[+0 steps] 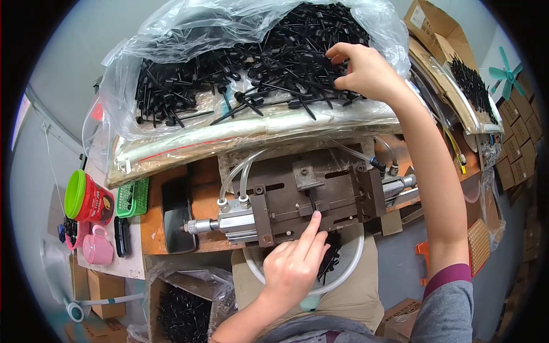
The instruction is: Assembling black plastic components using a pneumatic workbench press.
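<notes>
My right hand (367,71) reaches over the right part of a large heap of black plastic parts with thin stems (286,60). Its thumb and fingers are apart in a loose curve, with nothing visible between them. My left hand (294,266) points forward with the index finger stretched out and the other fingers bent. That fingertip touches the front of a small black part (310,203) at the middle of a dark metal clamping fixture (280,206). Silver air cylinders (237,223) flank the fixture, with clear tubes running to them.
Clear plastic sheeting (194,31) surrounds the heap. A white basket (349,268) with black parts sits on my lap under the fixture. A phone-like black slab (178,214), green basket (132,197) and pink mug (98,244) are on the left. A lined box (183,311) stands below.
</notes>
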`<state>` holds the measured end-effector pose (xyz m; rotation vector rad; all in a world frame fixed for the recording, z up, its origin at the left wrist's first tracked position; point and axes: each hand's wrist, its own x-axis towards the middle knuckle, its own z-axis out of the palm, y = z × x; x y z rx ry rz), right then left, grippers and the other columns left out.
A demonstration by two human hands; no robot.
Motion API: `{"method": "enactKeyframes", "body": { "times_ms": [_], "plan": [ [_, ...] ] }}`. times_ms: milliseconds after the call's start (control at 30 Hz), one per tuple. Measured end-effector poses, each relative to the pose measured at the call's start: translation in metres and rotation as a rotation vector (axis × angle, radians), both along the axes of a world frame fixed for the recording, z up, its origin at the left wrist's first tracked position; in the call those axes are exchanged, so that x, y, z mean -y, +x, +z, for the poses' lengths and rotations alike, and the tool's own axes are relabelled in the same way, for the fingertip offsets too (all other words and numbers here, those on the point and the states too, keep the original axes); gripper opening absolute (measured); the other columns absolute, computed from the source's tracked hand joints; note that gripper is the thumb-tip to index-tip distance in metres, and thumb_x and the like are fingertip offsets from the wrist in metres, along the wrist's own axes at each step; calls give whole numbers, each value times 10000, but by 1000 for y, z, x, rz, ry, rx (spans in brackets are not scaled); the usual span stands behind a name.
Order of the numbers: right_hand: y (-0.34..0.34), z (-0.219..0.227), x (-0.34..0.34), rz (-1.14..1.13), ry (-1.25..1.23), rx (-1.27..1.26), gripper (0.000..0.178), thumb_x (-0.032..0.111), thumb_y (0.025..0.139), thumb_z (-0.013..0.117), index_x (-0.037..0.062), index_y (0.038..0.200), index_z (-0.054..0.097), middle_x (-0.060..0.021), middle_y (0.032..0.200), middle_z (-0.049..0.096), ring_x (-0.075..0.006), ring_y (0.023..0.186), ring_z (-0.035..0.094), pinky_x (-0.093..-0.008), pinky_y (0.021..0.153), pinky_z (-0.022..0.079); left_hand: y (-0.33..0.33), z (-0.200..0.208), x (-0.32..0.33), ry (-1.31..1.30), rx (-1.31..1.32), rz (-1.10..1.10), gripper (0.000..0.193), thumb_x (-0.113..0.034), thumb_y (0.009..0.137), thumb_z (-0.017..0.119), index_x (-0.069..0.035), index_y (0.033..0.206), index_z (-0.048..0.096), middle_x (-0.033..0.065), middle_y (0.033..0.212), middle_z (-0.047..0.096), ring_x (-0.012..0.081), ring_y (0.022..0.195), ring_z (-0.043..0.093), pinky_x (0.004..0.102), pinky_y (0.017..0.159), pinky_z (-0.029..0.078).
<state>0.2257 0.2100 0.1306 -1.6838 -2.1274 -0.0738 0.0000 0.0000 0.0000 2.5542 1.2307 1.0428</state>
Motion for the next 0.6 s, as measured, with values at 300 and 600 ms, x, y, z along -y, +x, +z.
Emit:
{"method": "enactKeyframes", "body": {
  "times_ms": [300,600],
  "plan": [
    [-25,-17,0,144,246,78,458,71,705,738,73,1153,643,-110,941,630,-277,930,644,-395,828,523,5,-1,-3,12,-19,-14,263,-130,698,828,-34,919,721,137,1188,705,180,574,636,263,569,513],
    [-37,12,3,309,248,122,279,11,733,725,90,994,665,-106,992,621,-316,1020,637,-417,858,541,2,0,-6,29,-28,-19,256,-127,695,828,-37,909,721,132,1186,707,179,558,631,262,550,509]
  ]
}}
